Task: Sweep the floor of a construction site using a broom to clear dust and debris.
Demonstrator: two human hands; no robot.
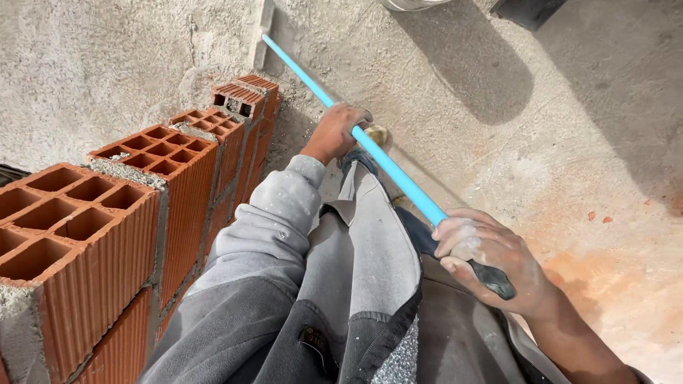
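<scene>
Both hands clamp the blue pole [384,162]: left hand [334,131] at 11 o'clock from right hand [491,259], beside the brick wall [142,192].

my left hand [334,131] grips the long tool handle [384,162] farther ahead, my right hand [491,259] nearer me at its end. the hollow-brick wall [135,206] runs along my left; concrete floor [569,128] spreads right.

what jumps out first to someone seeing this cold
A bright blue handle runs diagonally across the middle, gripped by the left hand higher up and the right hand at its black end. Along the left stands a low wall of hollow red bricks, on a dusty concrete floor.
</scene>
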